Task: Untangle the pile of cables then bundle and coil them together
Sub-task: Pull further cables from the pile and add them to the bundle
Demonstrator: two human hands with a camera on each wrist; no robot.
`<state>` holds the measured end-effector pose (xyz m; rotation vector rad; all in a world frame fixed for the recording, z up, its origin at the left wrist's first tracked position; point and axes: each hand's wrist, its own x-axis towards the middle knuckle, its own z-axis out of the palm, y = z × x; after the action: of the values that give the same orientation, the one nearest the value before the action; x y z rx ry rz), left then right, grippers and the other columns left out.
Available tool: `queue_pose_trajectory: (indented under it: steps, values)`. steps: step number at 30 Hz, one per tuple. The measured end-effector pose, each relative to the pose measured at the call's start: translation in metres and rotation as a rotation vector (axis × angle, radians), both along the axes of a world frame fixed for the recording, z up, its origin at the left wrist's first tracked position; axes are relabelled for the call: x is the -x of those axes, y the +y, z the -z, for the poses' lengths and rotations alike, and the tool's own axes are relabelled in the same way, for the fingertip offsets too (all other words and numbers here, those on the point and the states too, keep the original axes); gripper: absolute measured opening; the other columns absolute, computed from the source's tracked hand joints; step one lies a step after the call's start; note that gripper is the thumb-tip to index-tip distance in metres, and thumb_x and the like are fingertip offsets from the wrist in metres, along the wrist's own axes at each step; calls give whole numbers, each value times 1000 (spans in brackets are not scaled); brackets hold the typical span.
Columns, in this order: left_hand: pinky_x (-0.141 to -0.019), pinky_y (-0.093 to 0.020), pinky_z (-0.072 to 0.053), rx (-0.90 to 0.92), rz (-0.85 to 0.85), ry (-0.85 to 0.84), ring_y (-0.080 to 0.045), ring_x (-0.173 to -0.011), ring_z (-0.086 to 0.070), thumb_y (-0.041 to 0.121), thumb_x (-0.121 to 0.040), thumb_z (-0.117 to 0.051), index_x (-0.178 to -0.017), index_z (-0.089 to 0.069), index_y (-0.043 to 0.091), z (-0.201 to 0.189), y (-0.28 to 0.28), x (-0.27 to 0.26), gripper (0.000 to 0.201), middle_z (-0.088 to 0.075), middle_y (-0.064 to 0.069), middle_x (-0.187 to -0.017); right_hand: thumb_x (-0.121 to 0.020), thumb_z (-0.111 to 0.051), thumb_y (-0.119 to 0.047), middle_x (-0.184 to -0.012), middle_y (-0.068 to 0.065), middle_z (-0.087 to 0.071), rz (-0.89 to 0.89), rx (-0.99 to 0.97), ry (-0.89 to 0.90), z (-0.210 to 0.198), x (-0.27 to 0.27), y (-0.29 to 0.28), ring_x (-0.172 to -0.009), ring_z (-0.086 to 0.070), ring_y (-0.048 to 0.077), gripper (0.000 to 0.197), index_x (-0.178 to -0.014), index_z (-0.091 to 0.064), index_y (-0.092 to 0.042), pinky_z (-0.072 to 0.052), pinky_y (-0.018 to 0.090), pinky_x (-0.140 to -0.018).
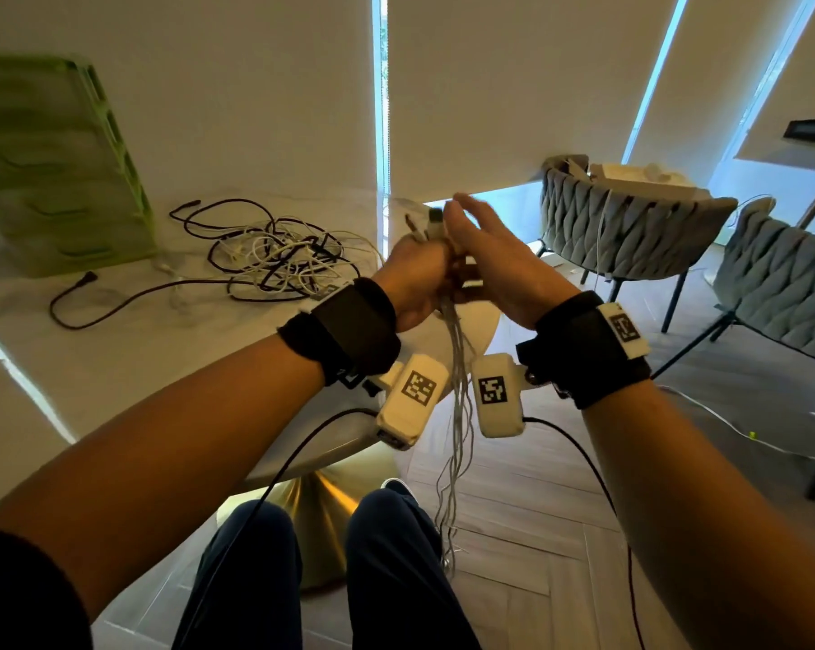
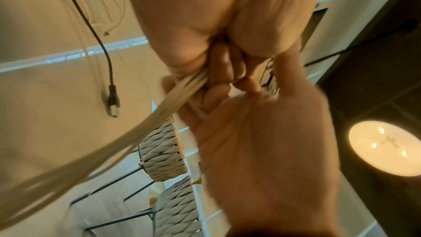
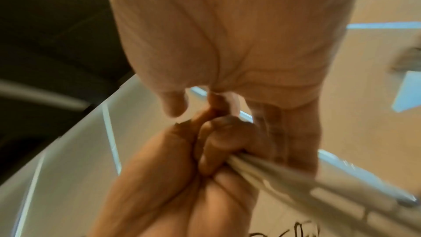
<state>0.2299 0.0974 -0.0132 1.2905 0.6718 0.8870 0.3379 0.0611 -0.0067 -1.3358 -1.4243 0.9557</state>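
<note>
The left hand is closed in a fist around a bundle of white cables, whose plug ends stick up above the fist while the loose strands hang down between the wrists toward the floor. The right hand lies against the left with its fingers nearly straight, gripping nothing that shows. The tangled pile of black and white cables lies on the white table, beside a green tray that leans against the wall; what it holds cannot be made out.
</note>
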Motion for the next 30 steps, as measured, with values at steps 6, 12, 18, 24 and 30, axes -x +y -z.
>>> queue_pose_trajectory:
  steps: [6, 12, 18, 24, 30]
  values:
    - [-49, -22, -44, 198, -62, -310, -8, -42, -32, 41, -100, -41, -71, -49, 13, -18, 34, 24, 41, -32, 5, -46, -102, -35, -43, -61, 0, -44, -163, 165, 180, 31, 2, 0, -54, -42, 13, 42, -102, -61, -10, -41, 24, -52]
    - [-37, -17, -37, 460, -37, -470, -9, -32, -35, 33, -102, -38, -52, -48, 13, -36, 76, 91, 55, -33, 5, -41, -104, -33, -35, -62, -3, -39, -202, 90, -224, 24, 50, 8, -53, -34, 9, 38, -90, -62, -14, -31, 25, -51]
    - [-40, -19, -31, 326, 24, -363, -10, -35, -25, 35, -104, -29, -54, -49, 14, -31, 89, 145, 57, -26, 5, -40, -104, -32, -34, -70, -6, -48, -177, 19, -643, 13, 80, 31, -65, -45, 10, 36, -90, -59, -15, -33, 21, -56]
    - [-34, -19, -27, 339, -163, -386, -9, -31, -22, 22, -95, -40, -56, -44, 14, -26, 109, 190, 40, -23, 5, -37, -103, -34, -38, -66, -2, -45, -406, 225, -669, 2, 105, 26, -48, -37, 11, 36, -97, -60, -14, -35, 23, -44]
    - [-35, -20, -21, 327, -243, -521, -8, -31, -20, 34, -102, -34, -55, -42, 16, -19, 108, 208, 51, -23, 6, -38, -104, -33, -31, -96, 8, -61, -312, 14, -956, -12, 112, 38, -86, -56, 23, 31, -94, -56, -14, -47, 36, -82]
